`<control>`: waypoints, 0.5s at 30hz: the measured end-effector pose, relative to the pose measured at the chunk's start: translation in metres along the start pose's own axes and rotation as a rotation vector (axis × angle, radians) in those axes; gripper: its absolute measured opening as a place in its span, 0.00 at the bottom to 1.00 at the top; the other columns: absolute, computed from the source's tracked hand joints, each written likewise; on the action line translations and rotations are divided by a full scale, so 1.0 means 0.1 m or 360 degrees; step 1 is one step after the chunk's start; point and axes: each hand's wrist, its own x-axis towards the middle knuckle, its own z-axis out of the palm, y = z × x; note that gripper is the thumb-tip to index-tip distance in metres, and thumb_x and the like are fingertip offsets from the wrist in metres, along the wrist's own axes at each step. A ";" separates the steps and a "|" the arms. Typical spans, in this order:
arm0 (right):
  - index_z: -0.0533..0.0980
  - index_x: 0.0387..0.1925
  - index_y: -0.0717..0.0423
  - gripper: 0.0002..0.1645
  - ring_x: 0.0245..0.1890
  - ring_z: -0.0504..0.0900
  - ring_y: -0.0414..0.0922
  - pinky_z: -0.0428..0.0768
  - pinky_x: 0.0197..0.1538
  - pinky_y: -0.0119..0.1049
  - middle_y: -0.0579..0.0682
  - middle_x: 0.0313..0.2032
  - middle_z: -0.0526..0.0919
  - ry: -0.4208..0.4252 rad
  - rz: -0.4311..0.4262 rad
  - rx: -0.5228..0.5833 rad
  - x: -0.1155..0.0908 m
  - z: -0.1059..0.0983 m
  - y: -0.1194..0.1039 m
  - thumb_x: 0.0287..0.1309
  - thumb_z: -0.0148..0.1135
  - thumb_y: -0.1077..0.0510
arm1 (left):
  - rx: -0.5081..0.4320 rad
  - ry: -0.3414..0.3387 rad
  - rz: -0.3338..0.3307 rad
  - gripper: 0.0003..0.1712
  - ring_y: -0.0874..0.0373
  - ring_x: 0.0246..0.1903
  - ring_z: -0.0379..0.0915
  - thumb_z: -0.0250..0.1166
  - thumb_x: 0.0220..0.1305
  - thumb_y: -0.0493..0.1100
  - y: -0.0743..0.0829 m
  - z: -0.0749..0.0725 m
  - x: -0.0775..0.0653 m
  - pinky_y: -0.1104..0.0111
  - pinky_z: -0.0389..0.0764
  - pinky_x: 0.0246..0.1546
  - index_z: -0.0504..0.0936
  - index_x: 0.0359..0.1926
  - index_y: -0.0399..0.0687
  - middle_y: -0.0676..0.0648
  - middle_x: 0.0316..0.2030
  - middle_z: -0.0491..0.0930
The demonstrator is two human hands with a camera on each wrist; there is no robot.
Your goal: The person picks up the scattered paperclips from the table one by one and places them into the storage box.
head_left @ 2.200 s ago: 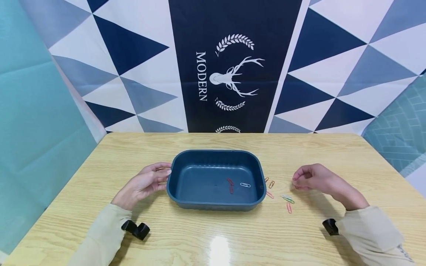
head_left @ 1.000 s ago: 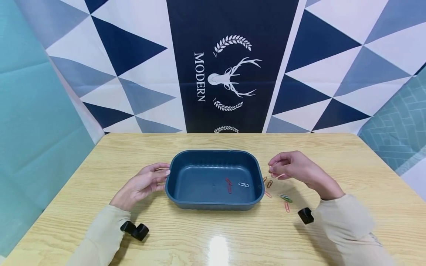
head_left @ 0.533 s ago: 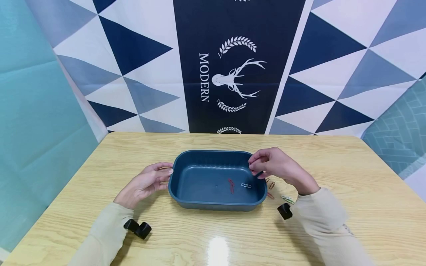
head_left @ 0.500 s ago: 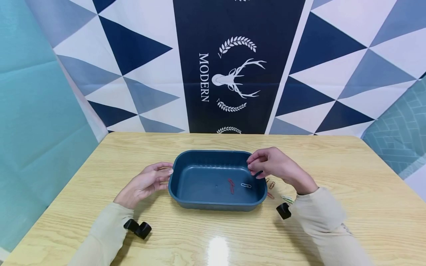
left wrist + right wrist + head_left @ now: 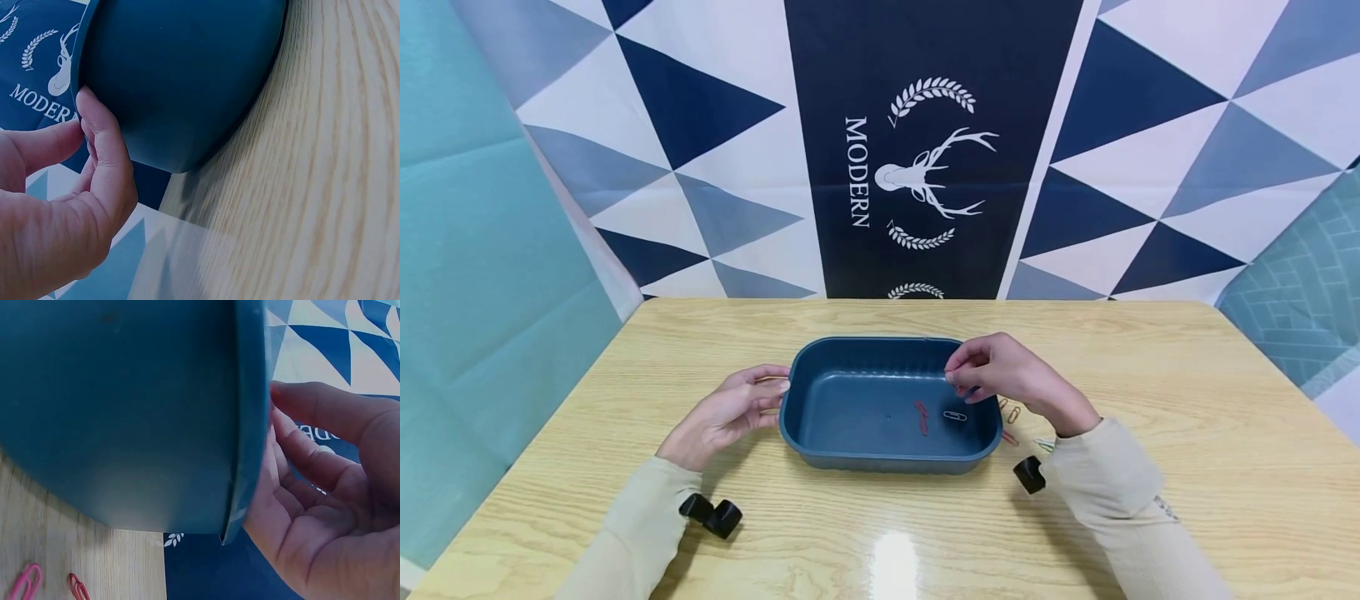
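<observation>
A dark blue plastic tub [image 5: 880,463] stands on the table. My left hand [image 5: 722,417] holds its left rim, thumb and fingers at the edge in the left wrist view. My right hand [image 5: 1011,379] is over the tub's right side, thumb and index finger pinched together on a small reddish paper clip mostly hidden by the fingers. In the right wrist view the fingertips are hidden behind the rim. Inside the tub lie red paper clips [image 5: 922,419] and a white paper clip [image 5: 954,416].
Outside the tub's right wall lie more paper clips: orange-brown ones [image 5: 1014,414], a pink one [image 5: 1010,437], and a green and a white one [image 5: 1045,445] partly covered by the right sleeve. A patterned cloth [image 5: 730,167] hangs behind the wooden table [image 5: 805,533].
My right hand has come left from the table, across the tub's right rim, and reaches a little further in over the tub. My left hand stays at the left rim.
</observation>
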 end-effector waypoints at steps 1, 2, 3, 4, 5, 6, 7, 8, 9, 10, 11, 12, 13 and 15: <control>0.77 0.42 0.71 0.10 0.30 0.80 0.45 0.84 0.40 0.44 0.54 0.28 0.81 0.0001 -0.0004 -0.0008 0.00 0.00 0.00 0.63 0.59 0.65 | -0.0007 -0.0001 -0.0002 0.12 0.60 0.30 0.78 0.50 0.71 0.29 0.00 0.00 0.00 0.67 0.82 0.34 0.67 0.53 0.35 0.46 0.36 0.79; 0.77 0.41 0.71 0.10 0.30 0.80 0.45 0.84 0.40 0.43 0.53 0.28 0.80 0.0003 -0.0009 -0.0019 0.00 0.00 0.00 0.64 0.59 0.65 | -0.0008 -0.0002 -0.0003 0.12 0.60 0.30 0.78 0.50 0.71 0.29 0.00 0.00 0.00 0.67 0.82 0.34 0.67 0.53 0.35 0.47 0.36 0.79; 0.77 0.40 0.71 0.09 0.29 0.80 0.45 0.84 0.40 0.43 0.53 0.27 0.80 0.0005 -0.0017 -0.0028 0.00 0.00 0.00 0.64 0.59 0.65 | -0.0010 -0.0004 -0.0003 0.12 0.60 0.30 0.78 0.50 0.71 0.29 0.00 0.01 0.00 0.67 0.83 0.34 0.67 0.53 0.35 0.47 0.36 0.79; 0.78 0.40 0.71 0.09 0.29 0.80 0.45 0.84 0.40 0.42 0.53 0.27 0.80 0.0006 -0.0024 -0.0039 0.00 0.00 0.00 0.64 0.59 0.65 | -0.0007 -0.0012 0.0000 0.12 0.60 0.31 0.78 0.50 0.71 0.29 0.00 0.00 0.00 0.67 0.83 0.35 0.67 0.53 0.35 0.47 0.36 0.80; 0.78 0.40 0.71 0.09 0.29 0.80 0.45 0.83 0.39 0.41 0.52 0.27 0.80 0.0007 -0.0031 -0.0048 0.00 0.00 0.00 0.64 0.59 0.65 | -0.0008 -0.0009 -0.0001 0.12 0.60 0.31 0.78 0.50 0.71 0.29 0.00 0.00 0.00 0.67 0.83 0.35 0.67 0.53 0.35 0.47 0.36 0.80; 0.78 0.40 0.71 0.09 0.29 0.80 0.45 0.83 0.39 0.40 0.52 0.26 0.80 0.0010 -0.0036 -0.0059 0.00 0.00 0.00 0.64 0.59 0.65 | -0.0006 -0.0008 0.0001 0.12 0.60 0.31 0.78 0.51 0.71 0.29 0.00 0.00 0.00 0.67 0.83 0.35 0.67 0.53 0.35 0.47 0.36 0.80; 0.78 0.40 0.71 0.10 0.29 0.80 0.45 0.83 0.39 0.39 0.52 0.26 0.79 0.0010 -0.0037 -0.0068 0.00 0.00 0.00 0.64 0.59 0.65 | -0.0006 -0.0009 0.0001 0.12 0.60 0.31 0.78 0.51 0.71 0.29 0.00 0.00 -0.01 0.67 0.83 0.35 0.67 0.53 0.34 0.47 0.36 0.80; 0.78 0.41 0.71 0.10 0.29 0.80 0.45 0.83 0.39 0.38 0.51 0.26 0.79 0.0013 -0.0041 -0.0076 0.00 0.00 0.00 0.64 0.59 0.65 | -0.0002 -0.0010 0.0002 0.12 0.60 0.31 0.79 0.51 0.71 0.29 0.00 0.00 -0.01 0.67 0.83 0.35 0.66 0.54 0.34 0.47 0.36 0.81; 0.78 0.41 0.71 0.10 0.29 0.79 0.45 0.83 0.39 0.37 0.51 0.26 0.79 0.0014 -0.0042 -0.0083 -0.01 0.00 0.00 0.64 0.59 0.65 | 0.0001 -0.0012 0.0003 0.12 0.60 0.31 0.79 0.51 0.71 0.29 0.00 0.00 -0.01 0.67 0.82 0.35 0.66 0.54 0.33 0.47 0.36 0.81; 0.79 0.41 0.71 0.10 0.29 0.79 0.45 0.82 0.39 0.37 0.51 0.26 0.79 0.0014 -0.0042 -0.0088 -0.01 0.00 0.00 0.64 0.59 0.64 | 0.0006 -0.0012 0.0005 0.13 0.60 0.31 0.79 0.51 0.71 0.29 0.00 0.00 -0.02 0.67 0.82 0.35 0.65 0.55 0.33 0.47 0.36 0.81; 0.79 0.42 0.71 0.10 0.29 0.79 0.44 0.82 0.39 0.37 0.51 0.26 0.79 0.0013 -0.0046 -0.0090 -0.01 0.00 0.00 0.65 0.59 0.64 | 0.0004 -0.0008 0.0003 0.14 0.60 0.31 0.79 0.51 0.71 0.29 0.00 0.00 -0.02 0.67 0.82 0.35 0.65 0.55 0.32 0.47 0.36 0.81; 0.79 0.42 0.71 0.11 0.29 0.79 0.44 0.82 0.39 0.38 0.51 0.27 0.79 0.0011 -0.0051 -0.0091 -0.01 0.00 -0.01 0.65 0.59 0.64 | 0.0005 -0.0012 0.0005 0.14 0.60 0.31 0.78 0.51 0.71 0.29 0.00 0.00 -0.02 0.67 0.82 0.35 0.64 0.56 0.32 0.47 0.36 0.80; 0.78 0.42 0.71 0.11 0.30 0.79 0.44 0.83 0.39 0.38 0.51 0.27 0.80 0.0008 -0.0055 -0.0088 -0.01 0.01 -0.01 0.65 0.59 0.64 | 0.0006 -0.0016 0.0008 0.15 0.60 0.32 0.78 0.51 0.71 0.29 0.00 0.00 -0.02 0.67 0.82 0.35 0.63 0.56 0.31 0.47 0.36 0.80; 0.78 0.43 0.71 0.12 0.31 0.80 0.45 0.83 0.40 0.39 0.53 0.30 0.81 0.0007 -0.0061 -0.0086 -0.01 0.01 -0.01 0.65 0.59 0.64 | 0.0007 -0.0013 0.0012 0.16 0.60 0.31 0.78 0.51 0.71 0.29 0.00 0.01 -0.02 0.67 0.82 0.35 0.62 0.57 0.31 0.48 0.36 0.80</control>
